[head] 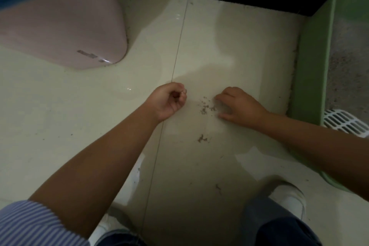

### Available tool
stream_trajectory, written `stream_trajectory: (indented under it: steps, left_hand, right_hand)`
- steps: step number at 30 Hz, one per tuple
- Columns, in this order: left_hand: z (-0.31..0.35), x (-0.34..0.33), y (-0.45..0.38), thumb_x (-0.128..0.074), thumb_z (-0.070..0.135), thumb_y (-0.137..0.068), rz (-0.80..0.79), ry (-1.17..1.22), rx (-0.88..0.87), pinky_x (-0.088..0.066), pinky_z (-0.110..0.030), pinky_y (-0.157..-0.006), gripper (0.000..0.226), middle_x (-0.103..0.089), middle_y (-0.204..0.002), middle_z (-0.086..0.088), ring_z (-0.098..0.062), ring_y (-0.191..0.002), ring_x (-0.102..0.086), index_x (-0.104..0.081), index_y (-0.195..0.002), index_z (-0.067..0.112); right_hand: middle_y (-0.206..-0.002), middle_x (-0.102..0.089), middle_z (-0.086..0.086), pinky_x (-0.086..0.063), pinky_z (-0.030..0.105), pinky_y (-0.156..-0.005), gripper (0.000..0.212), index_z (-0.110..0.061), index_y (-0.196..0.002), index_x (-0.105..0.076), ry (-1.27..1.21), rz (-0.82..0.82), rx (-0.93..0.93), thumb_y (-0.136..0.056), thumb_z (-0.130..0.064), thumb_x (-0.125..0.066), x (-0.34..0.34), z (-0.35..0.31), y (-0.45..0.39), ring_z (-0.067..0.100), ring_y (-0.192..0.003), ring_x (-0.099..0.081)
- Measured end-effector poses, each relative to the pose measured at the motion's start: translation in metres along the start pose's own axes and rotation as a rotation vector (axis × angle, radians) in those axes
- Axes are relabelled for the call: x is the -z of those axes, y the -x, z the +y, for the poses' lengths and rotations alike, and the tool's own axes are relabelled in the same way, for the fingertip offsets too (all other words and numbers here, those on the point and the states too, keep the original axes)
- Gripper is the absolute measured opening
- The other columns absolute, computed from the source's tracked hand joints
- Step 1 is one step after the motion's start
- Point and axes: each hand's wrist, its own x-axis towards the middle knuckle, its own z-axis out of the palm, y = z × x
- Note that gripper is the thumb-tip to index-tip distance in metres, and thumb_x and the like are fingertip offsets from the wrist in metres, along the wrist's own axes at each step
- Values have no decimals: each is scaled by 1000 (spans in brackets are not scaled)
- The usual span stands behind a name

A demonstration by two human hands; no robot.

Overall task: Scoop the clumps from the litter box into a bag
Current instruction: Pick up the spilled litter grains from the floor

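Curled left hand (169, 100), splayed right hand (239, 106)

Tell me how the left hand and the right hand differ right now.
The left hand is curled into a loose fist, palm turned up, and may pinch a few grains, which is hard to tell; the right hand is palm down with fingers spread. The right hand's fingertips touch the floor beside the spilled litter; the left hand stays left of it. Both are bare and low over the tiles.

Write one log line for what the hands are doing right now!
left hand: curled, pinching bits | right hand: fingers on floor at spilled litter | litter box: right, white scoop inside
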Motion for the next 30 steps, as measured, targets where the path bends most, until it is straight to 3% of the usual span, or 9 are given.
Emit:
stream_trajectory:
  steps: [3,6,12,16,18,20,25,27,30]
  left_hand:
    - [-1,7,7,-36,3,-67,-34,140,81,-27,-5,-31,25,-44,-38,-2,-9,-28,-39,-49,-45,6]
    - [-7,11,5,-29,9,-87,38,93,112,-22,-6,-30,33,-42,-35,0,-9,-26,-37,-40,-56,8]
    - [-16,19,3,-31,7,-94,151,-18,135,-40,-9,-32,36,-55,-34,-3,-10,-27,-52,-49,-63,2]
    - [-17,26,6,-31,10,-97,133,11,163,-54,-19,-48,38,-64,-48,-11,-21,-58,-62,-54,-71,-3]
    - [-17,27,8,-29,15,-100,119,39,175,-55,-26,-72,41,-63,-68,-17,-25,-71,-58,-54,-75,-5]
    - [-16,28,11,-27,21,-102,109,59,181,-44,-34,-94,45,-57,-81,-19,-29,-86,-58,-54,-78,-6]
    - [-11,36,16,-21,30,-103,91,180,169,-38,-38,-97,55,-58,-108,-28,-36,-128,-43,-55,-97,-13]
    - [-8,39,18,-20,32,-103,100,223,152,-38,-39,-99,58,-47,-133,-32,-38,-132,-40,-51,-115,-16]
    - [-6,42,22,-19,33,-103,105,259,130,-37,-39,-99,58,-40,-141,-30,-37,-133,-40,-48,-122,-13]
  right_hand:
    - [-100,-58,29,-51,43,-78,31,10,-106,-62,-11,-35,22,-76,2,-64,-9,-13,-5,42,-90,-58]
    - [-111,-53,25,-47,41,-85,28,8,-112,-58,-8,-31,-46,-88,1,-48,-11,-24,-13,37,-99,-56]
    - [-116,-51,20,-41,34,-91,30,5,-113,-57,-1,-21,-99,-89,-12,-51,-14,-46,-26,31,-109,-52]
    - [-102,-56,23,-48,35,-81,21,8,-96,-64,20,-33,-90,-82,-9,-62,-16,-49,-21,35,-95,-58]
    - [-72,-61,21,-54,29,-53,13,6,-64,-66,37,-74,-35,-59,6,-78,-18,-50,-19,34,-62,-62]
    - [-54,-57,15,-48,20,-36,27,0,-47,-62,85,-104,6,-37,12,-84,-20,-47,-21,28,-42,-57]
    - [-44,-54,9,-33,11,-28,37,-5,-39,-59,174,-138,48,-16,5,-86,-11,-49,-26,24,-30,-51]
    - [-42,-53,8,-30,10,-27,40,-7,-39,-57,229,-102,58,-13,3,-86,-12,-49,-28,22,-28,-49]
    - [-41,-52,8,-29,11,-27,42,-6,-40,-55,197,-121,48,-14,1,-87,-14,-50,-31,21,-28,-48]
